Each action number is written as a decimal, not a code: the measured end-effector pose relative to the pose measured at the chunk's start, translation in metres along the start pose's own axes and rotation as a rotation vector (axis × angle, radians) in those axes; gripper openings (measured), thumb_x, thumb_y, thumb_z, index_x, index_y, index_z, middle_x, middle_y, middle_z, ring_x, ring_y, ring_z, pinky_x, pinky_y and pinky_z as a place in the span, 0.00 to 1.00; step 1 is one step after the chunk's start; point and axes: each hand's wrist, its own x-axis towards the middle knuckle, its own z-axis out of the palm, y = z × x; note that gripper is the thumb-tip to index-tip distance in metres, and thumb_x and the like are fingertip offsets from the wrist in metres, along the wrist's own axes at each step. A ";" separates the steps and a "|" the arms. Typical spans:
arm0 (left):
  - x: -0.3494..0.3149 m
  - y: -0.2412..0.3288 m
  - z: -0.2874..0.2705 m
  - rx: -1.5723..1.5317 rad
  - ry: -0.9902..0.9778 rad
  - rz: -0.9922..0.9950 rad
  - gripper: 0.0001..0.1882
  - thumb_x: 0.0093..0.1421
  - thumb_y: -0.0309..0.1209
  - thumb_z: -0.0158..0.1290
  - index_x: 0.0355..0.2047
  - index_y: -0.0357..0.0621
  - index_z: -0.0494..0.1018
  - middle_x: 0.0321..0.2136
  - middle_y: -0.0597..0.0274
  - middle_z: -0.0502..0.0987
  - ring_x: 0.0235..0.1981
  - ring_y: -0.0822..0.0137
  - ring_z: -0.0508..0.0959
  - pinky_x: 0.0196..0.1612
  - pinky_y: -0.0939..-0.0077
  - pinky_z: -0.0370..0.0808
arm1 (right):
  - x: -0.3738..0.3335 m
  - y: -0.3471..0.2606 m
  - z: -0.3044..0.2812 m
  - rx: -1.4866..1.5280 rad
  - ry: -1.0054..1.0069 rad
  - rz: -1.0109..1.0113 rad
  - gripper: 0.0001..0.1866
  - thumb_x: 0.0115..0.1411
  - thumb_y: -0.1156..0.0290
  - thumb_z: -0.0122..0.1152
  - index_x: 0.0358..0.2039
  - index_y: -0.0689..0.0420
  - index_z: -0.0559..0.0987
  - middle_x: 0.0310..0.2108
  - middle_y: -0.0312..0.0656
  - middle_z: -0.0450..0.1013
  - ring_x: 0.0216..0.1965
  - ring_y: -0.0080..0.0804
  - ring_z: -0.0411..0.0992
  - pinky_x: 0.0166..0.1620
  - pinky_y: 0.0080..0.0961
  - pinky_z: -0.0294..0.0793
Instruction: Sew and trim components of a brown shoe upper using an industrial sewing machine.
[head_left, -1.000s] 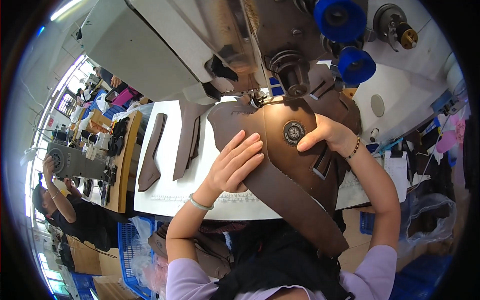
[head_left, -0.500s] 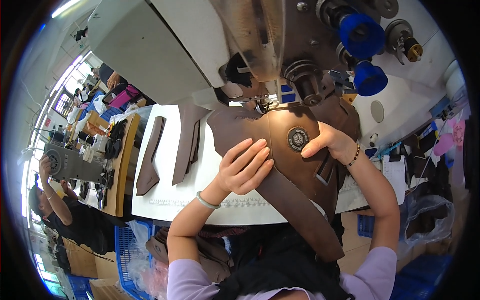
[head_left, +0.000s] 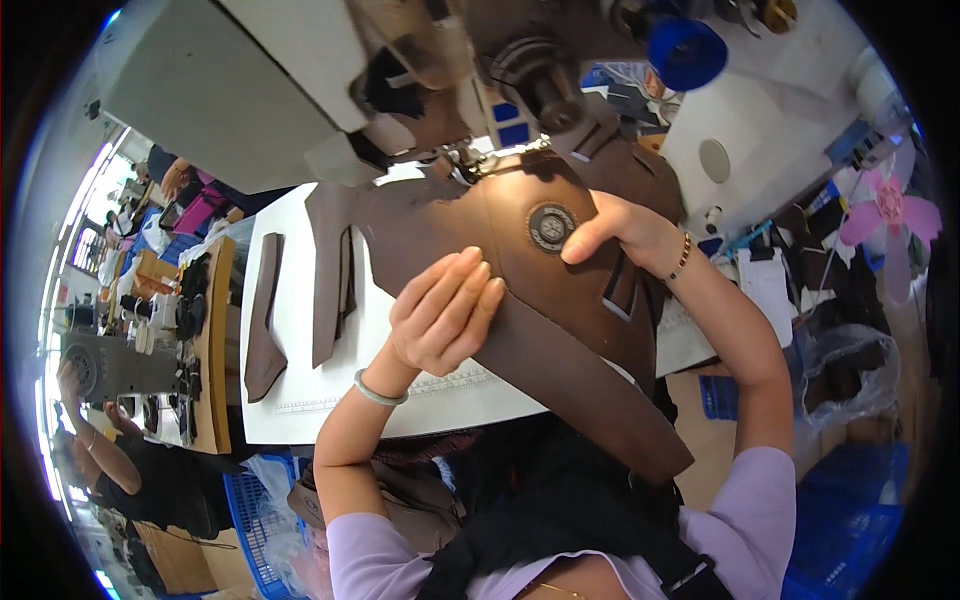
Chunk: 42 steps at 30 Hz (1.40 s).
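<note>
Our left hand (head_left: 445, 315) is curled, thumb hidden; our right hand (head_left: 632, 232) overlaps brown leather (head_left: 545, 295), fingers partly concealed. We cannot confirm either grip. The sewing machine (head_left: 210, 100) obscures the rear worktop (head_left: 297, 350).

Your leather (head_left: 565, 305) is brown, its badge (head_left: 551, 229) black and grey; your sleeves (head_left: 762, 500) lilac; the surface (head_left: 298, 300) white; the knob (head_left: 687, 50) at one o'clock blue.

Lettered badge (head_left: 551, 229) on brown leather (head_left: 560, 320); ruler scale (head_left: 400, 392) on a white table (head_left: 400, 428).
We see pale lettering circling the round, dark badge; we find the scale's figures too small to read.
</note>
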 end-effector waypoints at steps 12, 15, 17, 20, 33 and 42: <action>-0.020 0.010 0.015 -0.011 -0.016 -0.105 0.11 0.51 0.23 0.53 0.36 0.35 0.76 0.38 0.51 0.76 0.43 0.54 0.76 0.47 0.64 0.75 | -0.026 -0.005 -0.010 -0.464 0.233 -0.120 0.23 0.54 0.59 0.63 0.43 0.64 0.74 0.38 0.39 0.74 0.40 0.19 0.70 0.44 0.15 0.69; -0.022 0.014 0.013 -0.025 -0.066 -0.183 0.14 0.52 0.23 0.51 0.40 0.38 0.75 0.42 0.53 0.75 0.47 0.56 0.74 0.51 0.64 0.72 | -0.064 -0.002 -0.014 -0.716 0.455 -0.206 0.18 0.60 0.60 0.56 0.44 0.61 0.73 0.38 0.37 0.73 0.39 0.20 0.70 0.44 0.16 0.69; -0.026 0.018 0.000 0.003 -0.180 -0.281 0.18 0.53 0.20 0.47 0.45 0.41 0.74 0.45 0.57 0.74 0.51 0.57 0.71 0.55 0.64 0.68 | -0.092 0.003 -0.008 -0.631 0.561 -0.307 0.16 0.62 0.63 0.54 0.45 0.60 0.72 0.38 0.36 0.72 0.39 0.20 0.70 0.44 0.18 0.69; -0.040 0.036 -0.022 -0.007 -0.114 -0.458 0.21 0.51 0.17 0.45 0.46 0.41 0.72 0.45 0.56 0.73 0.52 0.56 0.70 0.54 0.63 0.67 | -0.136 0.011 0.018 -0.648 0.677 -0.142 0.14 0.63 0.66 0.51 0.46 0.61 0.71 0.41 0.36 0.72 0.40 0.20 0.69 0.43 0.19 0.70; 0.007 0.155 -0.002 -1.835 0.540 -1.681 0.11 0.62 0.31 0.47 0.42 0.38 0.68 0.34 0.64 0.74 0.34 0.74 0.74 0.40 0.79 0.72 | -0.246 0.075 0.032 -0.646 0.861 0.204 0.09 0.62 0.67 0.52 0.32 0.60 0.74 0.22 0.34 0.72 0.19 0.15 0.66 0.21 0.11 0.60; 0.014 0.161 -0.005 -1.947 0.764 -1.667 0.15 0.65 0.30 0.41 0.50 0.37 0.62 0.43 0.60 0.73 0.44 0.70 0.74 0.43 0.78 0.74 | -0.311 0.102 0.009 -1.470 1.333 0.502 0.09 0.56 0.65 0.53 0.28 0.57 0.74 0.24 0.47 0.75 0.29 0.47 0.74 0.32 0.40 0.71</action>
